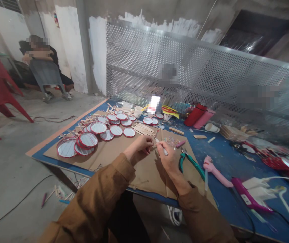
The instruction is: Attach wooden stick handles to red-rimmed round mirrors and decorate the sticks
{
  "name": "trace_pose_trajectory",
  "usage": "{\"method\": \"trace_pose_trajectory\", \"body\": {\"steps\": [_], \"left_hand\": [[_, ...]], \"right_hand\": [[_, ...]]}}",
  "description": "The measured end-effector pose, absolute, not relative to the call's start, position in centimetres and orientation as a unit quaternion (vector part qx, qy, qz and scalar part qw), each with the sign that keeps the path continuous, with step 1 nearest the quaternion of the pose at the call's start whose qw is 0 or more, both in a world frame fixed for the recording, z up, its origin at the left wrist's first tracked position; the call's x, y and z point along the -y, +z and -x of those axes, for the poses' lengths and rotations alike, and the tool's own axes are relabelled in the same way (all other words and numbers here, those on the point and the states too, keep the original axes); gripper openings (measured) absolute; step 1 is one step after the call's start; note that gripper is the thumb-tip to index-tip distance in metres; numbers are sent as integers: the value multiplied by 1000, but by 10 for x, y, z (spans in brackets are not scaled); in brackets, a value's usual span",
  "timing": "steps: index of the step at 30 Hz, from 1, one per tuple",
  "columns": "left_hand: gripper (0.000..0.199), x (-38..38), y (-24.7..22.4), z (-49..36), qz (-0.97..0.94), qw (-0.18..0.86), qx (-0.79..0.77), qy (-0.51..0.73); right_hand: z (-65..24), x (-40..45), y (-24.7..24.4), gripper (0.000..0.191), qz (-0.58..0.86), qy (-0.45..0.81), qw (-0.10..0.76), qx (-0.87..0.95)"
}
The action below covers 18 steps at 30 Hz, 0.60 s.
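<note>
My right hand (168, 157) is closed around a white pen-like tube (165, 152), its pale tip pointing left toward my other hand. My left hand (142, 145) is pinched just beside that tip; whatever lies in its fingers is too small to make out. Both hands are above a cardboard sheet (119, 162). A thin stick (156, 133) shows just beyond the fingertips. Left of my hands lie several round white discs with red rims (99, 128), some overlapping. Behind the hands is a spread of flat wooden sticks (143, 129). Teal-handled pliers (195, 165) lie right of my right hand.
A pink glue gun (216, 172) and a purple power strip (251, 197) with white plugs lie at the right. Farther back are a red bottle (195, 114), a pink bottle (205, 118) and paper cups. A perforated metal screen (134, 60) borders the blue table (225, 152). One person sits far left.
</note>
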<state>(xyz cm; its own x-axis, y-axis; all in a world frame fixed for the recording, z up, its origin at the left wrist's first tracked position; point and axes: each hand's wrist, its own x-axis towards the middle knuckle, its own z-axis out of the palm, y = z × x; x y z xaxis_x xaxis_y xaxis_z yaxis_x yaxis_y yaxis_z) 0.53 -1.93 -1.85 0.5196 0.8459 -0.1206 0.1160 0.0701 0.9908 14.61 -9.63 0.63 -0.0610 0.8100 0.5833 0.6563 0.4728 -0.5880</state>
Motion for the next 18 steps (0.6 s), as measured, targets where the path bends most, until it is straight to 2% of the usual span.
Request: {"method": "trace_pose_trajectory", "body": {"steps": [11,18], "left_hand": [[8,21,-13,-5,-619,613,-400,286],[8,21,-12,-7,-612,620,-412,267]], "right_hand": [[-147,96,5,27,501,79,461,728],[-152,91,2,28,507,51,508,694]]}}
